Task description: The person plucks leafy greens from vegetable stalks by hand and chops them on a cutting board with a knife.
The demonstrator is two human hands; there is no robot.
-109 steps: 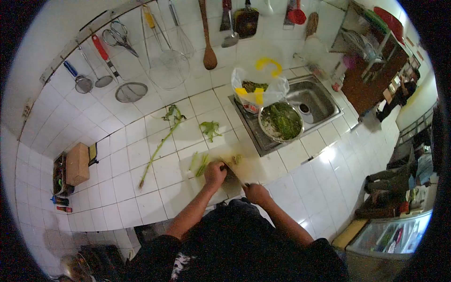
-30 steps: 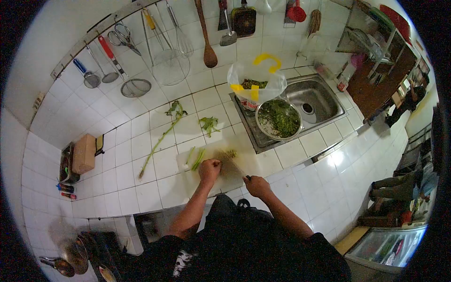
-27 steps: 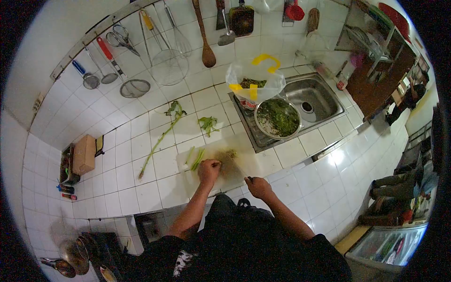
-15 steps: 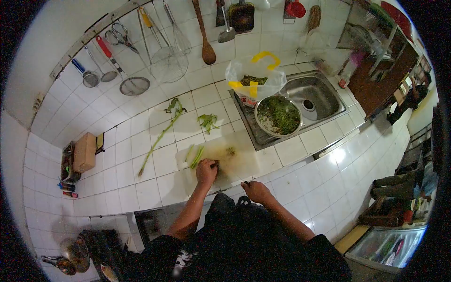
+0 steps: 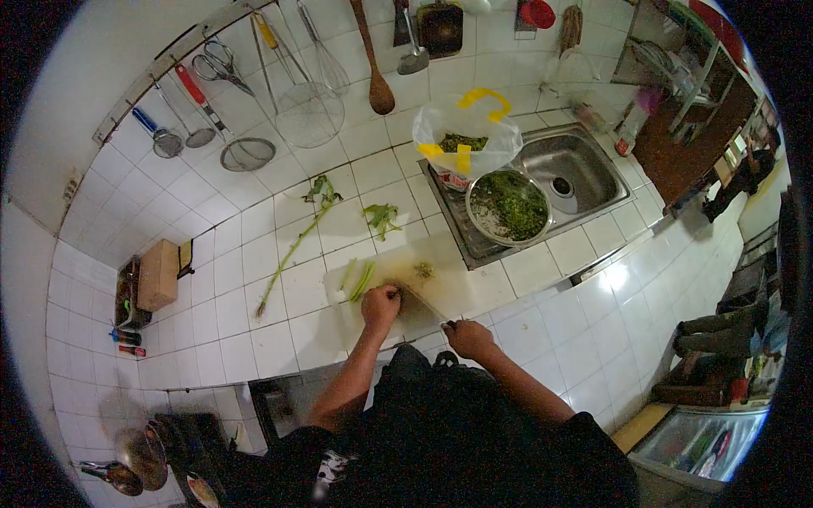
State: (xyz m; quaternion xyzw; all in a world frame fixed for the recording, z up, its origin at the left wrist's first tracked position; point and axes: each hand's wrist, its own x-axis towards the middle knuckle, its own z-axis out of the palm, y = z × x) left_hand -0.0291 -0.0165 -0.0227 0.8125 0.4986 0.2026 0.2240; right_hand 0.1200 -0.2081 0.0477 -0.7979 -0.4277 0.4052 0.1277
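Observation:
My left hand [image 5: 381,306] is closed at the near edge of a pale cutting board [image 5: 457,292]; whatever its fingers hold is too small to make out. My right hand [image 5: 471,339] grips the dark handle of a knife [image 5: 428,306], whose blade points up and left toward my left hand. Cut green stalks [image 5: 362,281] lie on the board's left part, just above my left hand. A small heap of chopped greens [image 5: 423,270] sits near the board's far edge.
A steel bowl [image 5: 549,224] of chopped greens and a plastic bag [image 5: 506,146] stand beside the sink [image 5: 593,190]. A long stalk [image 5: 292,250] and leaves [image 5: 382,218] lie on the tiled counter. Utensils, including a wooden spoon [image 5: 380,95], hang on the wall.
The view has shifted slightly. The knife blade now shows more clearly, slanting from my right hand toward my left. Both hands stay close to the board's near edge.

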